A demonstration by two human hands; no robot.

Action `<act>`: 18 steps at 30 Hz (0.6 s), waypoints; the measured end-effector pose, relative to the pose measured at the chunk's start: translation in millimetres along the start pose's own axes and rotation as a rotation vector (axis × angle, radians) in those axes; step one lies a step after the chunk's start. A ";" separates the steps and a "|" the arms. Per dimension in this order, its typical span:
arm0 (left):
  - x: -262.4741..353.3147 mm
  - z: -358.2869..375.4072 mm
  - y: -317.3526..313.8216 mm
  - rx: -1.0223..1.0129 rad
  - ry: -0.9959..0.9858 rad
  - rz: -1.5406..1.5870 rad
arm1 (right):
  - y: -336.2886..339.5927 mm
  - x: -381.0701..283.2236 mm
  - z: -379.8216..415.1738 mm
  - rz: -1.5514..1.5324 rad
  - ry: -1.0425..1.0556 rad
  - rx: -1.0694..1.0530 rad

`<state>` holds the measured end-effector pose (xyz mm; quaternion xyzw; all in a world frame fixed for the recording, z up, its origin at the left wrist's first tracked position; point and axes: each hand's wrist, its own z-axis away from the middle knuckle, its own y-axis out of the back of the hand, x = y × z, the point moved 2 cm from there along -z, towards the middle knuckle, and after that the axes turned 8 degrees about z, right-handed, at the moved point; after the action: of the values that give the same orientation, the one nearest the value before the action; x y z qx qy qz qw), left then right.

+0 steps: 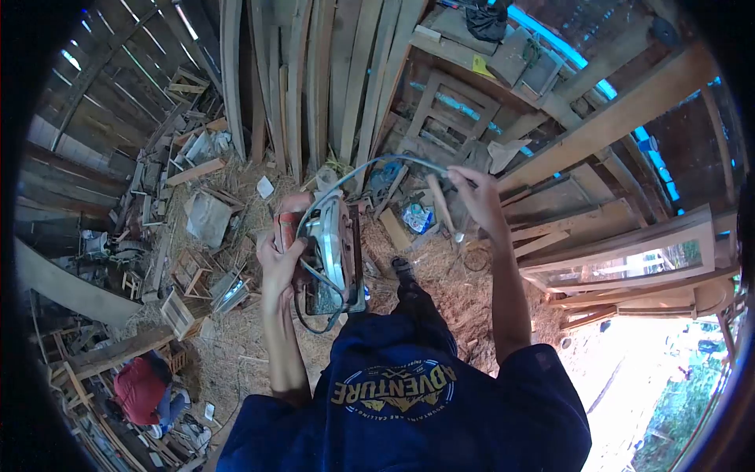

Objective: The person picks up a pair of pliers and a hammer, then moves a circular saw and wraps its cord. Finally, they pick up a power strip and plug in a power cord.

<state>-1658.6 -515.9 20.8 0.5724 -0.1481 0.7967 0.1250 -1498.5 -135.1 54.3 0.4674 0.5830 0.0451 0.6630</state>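
My left hand (277, 263) is wrapped round the orange handle of a circular saw (333, 252), held up in front of my body. The saw's silver guard and base plate face right. My right hand (477, 197) is raised to the right, its fingers closed on the saw's power cord (376, 160). From there the grey-blue cord arcs over to the left and passes down across the saw. Another loop of cord hangs below the tool. The blade itself is hard to make out.
Tall planks (314, 86) lean on the wall ahead. Sawdust, offcuts and scraps cover the floor. At right stand a long beam (605, 118) and a framed window panel (629, 259). A person in a red top (141, 389) crouches at lower left. A bright opening lies at lower right.
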 end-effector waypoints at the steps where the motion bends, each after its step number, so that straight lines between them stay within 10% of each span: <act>1: 6.7 5.5 -10.1 0.047 0.005 0.118 | 14.2 -27.8 1.5 0.031 0.046 0.080; 7: 17.7 4.9 -15.5 0.092 0.007 0.005 | 82.6 -156.7 -5.9 0.126 0.349 0.116; 12: 9.0 6.0 2.5 0.112 0.022 0.132 | -19.3 40.5 -6.3 0.028 0.125 -0.060; 18: 17.1 19.3 -7.2 0.168 0.043 0.126 | -47.9 -63.8 7.0 -0.181 0.097 -0.168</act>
<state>-1644.5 -516.1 43.6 0.5531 -0.1135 0.8248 0.0293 -1536.2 -204.4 67.9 0.3531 0.6482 0.0563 0.6723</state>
